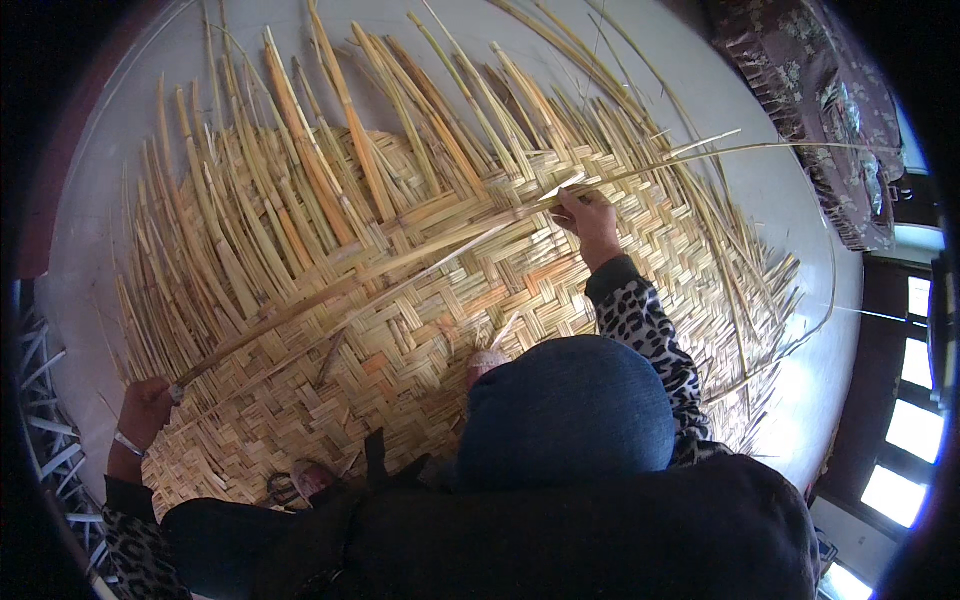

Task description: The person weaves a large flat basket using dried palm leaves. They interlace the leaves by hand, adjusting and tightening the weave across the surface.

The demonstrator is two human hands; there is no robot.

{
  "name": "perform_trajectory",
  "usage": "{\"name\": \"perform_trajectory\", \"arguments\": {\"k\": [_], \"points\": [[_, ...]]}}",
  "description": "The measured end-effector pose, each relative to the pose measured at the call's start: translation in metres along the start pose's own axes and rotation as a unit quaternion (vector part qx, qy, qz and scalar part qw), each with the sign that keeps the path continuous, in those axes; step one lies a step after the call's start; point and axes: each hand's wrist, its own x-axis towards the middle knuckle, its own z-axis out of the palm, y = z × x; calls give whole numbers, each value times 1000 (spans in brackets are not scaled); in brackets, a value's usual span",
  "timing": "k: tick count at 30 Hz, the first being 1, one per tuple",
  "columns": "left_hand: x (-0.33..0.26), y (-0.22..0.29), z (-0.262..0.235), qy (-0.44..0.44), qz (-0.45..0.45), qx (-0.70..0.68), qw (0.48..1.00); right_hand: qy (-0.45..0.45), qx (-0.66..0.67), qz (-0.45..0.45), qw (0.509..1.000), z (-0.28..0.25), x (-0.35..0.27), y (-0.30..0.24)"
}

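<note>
A large half-woven mat [480, 290] of flat split reeds in a zigzag pattern lies on the floor under me. One long reed strip [370, 270] stretches slantwise across it. At its left end, beside the mat's left edge, my left hand [147, 408] is closed around the strip. My right hand [588, 215] pinches the reed farther along, near the mat's upper middle. Past that hand a thin length runs out to the right. A pale strip [440, 263] lies just below the held one. Loose reed ends [300, 150] fan out along the far side.
Dark-handled scissors [283, 488] lie by my left foot [312, 478]. My knee [570, 405] covers part of the mat. Dark patterned fabric [800, 80] hangs at the upper right. White slatted bars [55, 430] stand at the left. Bright window panes [905, 430] show at the right.
</note>
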Motion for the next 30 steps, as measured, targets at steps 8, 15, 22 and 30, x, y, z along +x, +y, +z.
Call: {"name": "perform_trajectory", "arguments": {"k": [8,15,22,30], "points": [[6,-101,-17,55,-39,25,997,31,-70,-50,996,-23,27,-29],[-2,-152,-26,96,-48,37,994,27,-87,-55,994,-42,39,-49],[-9,-204,-29,126,-6,35,991,24,-116,-75,990,-50,50,-66],[-22,-270,-34,130,-67,-4,989,68,-132,-77,986,-78,53,-83]]}}
